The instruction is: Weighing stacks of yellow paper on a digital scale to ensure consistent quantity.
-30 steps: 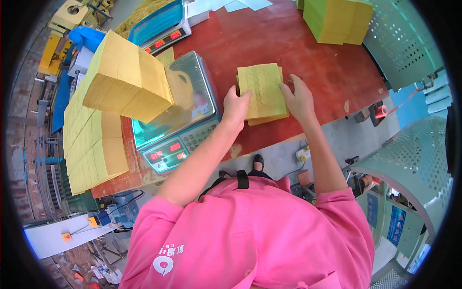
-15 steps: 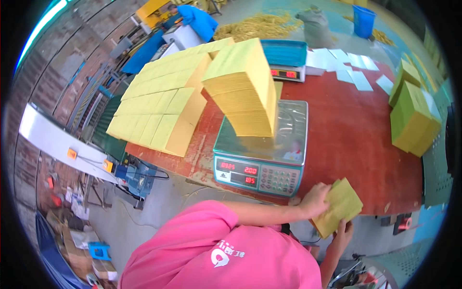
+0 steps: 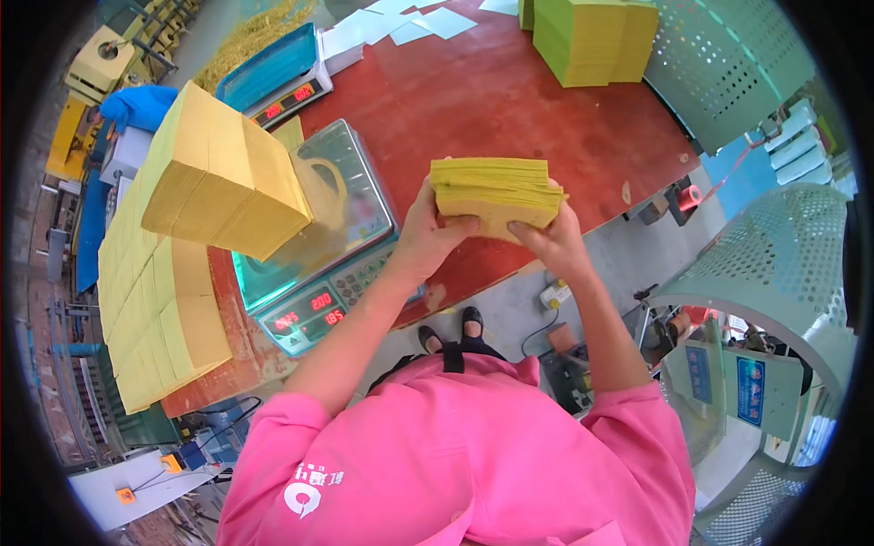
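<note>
Between both hands I grip a thick stack of yellow paper sheets [image 3: 496, 196], held over the near edge of the red table. My left hand [image 3: 430, 232] closes on the stack's left end, its thumb on the near face. On the right end, my right hand [image 3: 553, 238] is closed the same way, thumb pressed to the near face. The sheets' upper edges are slightly uneven. Left of my hands stands a digital scale [image 3: 314, 300] with red lit figures. A tall pile of yellow paper [image 3: 228, 182] rests on its metal plate.
Several yellow paper blocks [image 3: 150, 318] line the table's left side. Behind stands a second scale with a blue tray [image 3: 269, 68], near white sheets [image 3: 435, 23]. Yellow-green stacks [image 3: 592, 41] sit at the far right of the red table [image 3: 510, 100]. Perforated green metal guards [image 3: 765, 255] stand to the right.
My view has swung right, so the scale and piles now appear further left. The yellow paper stack, earlier held tilted at the table's edge, is now level between both hands, its edges facing up.
</note>
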The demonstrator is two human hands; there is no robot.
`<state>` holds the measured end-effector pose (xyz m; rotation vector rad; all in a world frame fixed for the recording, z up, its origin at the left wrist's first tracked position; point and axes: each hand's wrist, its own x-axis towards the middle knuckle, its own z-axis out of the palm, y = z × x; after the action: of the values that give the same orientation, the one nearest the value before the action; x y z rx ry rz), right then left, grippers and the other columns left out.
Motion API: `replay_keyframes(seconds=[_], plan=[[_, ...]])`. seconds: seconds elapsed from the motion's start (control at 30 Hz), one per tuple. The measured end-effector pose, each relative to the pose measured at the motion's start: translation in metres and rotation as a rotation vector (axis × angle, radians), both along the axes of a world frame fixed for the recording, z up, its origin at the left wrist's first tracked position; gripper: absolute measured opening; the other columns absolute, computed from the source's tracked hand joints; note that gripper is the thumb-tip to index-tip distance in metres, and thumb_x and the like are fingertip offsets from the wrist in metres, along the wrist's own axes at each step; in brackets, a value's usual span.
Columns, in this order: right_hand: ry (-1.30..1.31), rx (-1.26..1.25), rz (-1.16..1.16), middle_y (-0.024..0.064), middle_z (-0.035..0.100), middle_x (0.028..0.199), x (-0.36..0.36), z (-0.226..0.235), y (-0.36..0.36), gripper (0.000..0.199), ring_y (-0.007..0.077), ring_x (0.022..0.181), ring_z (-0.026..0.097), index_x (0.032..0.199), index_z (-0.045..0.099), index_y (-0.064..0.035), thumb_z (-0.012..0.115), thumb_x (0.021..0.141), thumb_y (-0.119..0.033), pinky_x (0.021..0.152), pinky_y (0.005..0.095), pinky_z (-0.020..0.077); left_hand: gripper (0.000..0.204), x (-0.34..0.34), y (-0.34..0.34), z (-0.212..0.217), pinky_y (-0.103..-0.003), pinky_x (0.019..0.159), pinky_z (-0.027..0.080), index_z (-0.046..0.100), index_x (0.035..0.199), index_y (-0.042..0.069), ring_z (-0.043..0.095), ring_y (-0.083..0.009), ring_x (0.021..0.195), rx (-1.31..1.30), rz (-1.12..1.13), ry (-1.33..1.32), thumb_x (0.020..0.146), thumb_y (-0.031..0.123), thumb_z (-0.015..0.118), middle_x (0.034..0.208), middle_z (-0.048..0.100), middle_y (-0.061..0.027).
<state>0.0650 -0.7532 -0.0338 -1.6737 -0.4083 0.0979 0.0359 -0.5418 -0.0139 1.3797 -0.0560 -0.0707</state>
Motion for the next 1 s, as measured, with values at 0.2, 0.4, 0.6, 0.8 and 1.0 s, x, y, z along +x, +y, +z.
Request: replay_keyframes(seconds=[0.2, 0.4, 0.6, 0.8, 1.0], plan=[[0.020, 0.147, -0.071, 0.0116, 0.052, 0.135, 0.011, -0.043, 0.012, 0.080, 0.0194, 0.128, 0.048, 0.149, 0.033, -0.0037, 0.053, 0.073, 0.008, 0.105, 0.0309, 0.0380, 0.086, 0.005, -0.021, -0.029, -0.032, 0.106, 0.041, 0.018, 0.154, 0.012, 0.045, -0.0182, 0.130, 0.051, 0.158, -0.075, 0.083, -0.013, 0.059, 0.144, 0.042, -0.0103], [0.000, 0.272, -0.229, 0.0101, 0.052, 0.134, 0.008, -0.045, 0.040, 0.081, 0.0180, 0.127, 0.048, 0.150, 0.031, -0.0033, 0.045, 0.071, 0.013, 0.102, 0.0294, 0.0407, 0.092, 0.014, -0.020, -0.037, -0.034, 0.113, 0.033, 0.015, 0.155, 0.014, 0.034, -0.0232, 0.140, 0.011, 0.179, -0.132, 0.077, -0.016, 0.053, 0.155, 0.028, -0.0162], [0.074, 0.339, -0.257, 0.0120, 0.050, 0.139, 0.020, -0.044, 0.030, 0.081, 0.0192, 0.125, 0.051, 0.149, 0.032, -0.0031, 0.043, 0.071, 0.013, 0.101, 0.0295, 0.0429, 0.090, 0.017, -0.018, -0.038, -0.036, 0.113, 0.032, 0.018, 0.154, 0.013, 0.034, -0.0224, 0.139, 0.005, 0.202, -0.156, 0.077, -0.012, 0.055, 0.155, 0.029, -0.0158], [-0.029, 0.271, -0.201, 0.0100, 0.054, 0.131, 0.023, -0.054, 0.038, 0.077, 0.0172, 0.121, 0.053, 0.144, 0.038, -0.0029, 0.043, 0.069, 0.012, 0.101, 0.0293, 0.0416, 0.076, 0.026, -0.020, -0.051, -0.032, 0.107, 0.036, 0.028, 0.147, 0.008, 0.043, -0.0193, 0.127, -0.136, 0.209, -0.109, 0.077, -0.008, 0.053, 0.138, 0.043, -0.0112], [0.136, 0.321, -0.161, 0.0061, 0.058, 0.117, 0.033, -0.053, 0.028, 0.067, 0.0131, 0.111, 0.054, 0.135, 0.045, -0.0019, 0.046, 0.070, 0.012, 0.095, 0.0274, 0.0435, 0.056, 0.031, -0.018, -0.045, -0.029, 0.096, 0.044, 0.041, 0.130, 0.007, 0.052, -0.0125, 0.111, -0.120, 0.216, -0.075, 0.079, -0.007, 0.058, 0.116, 0.052, -0.0035]])
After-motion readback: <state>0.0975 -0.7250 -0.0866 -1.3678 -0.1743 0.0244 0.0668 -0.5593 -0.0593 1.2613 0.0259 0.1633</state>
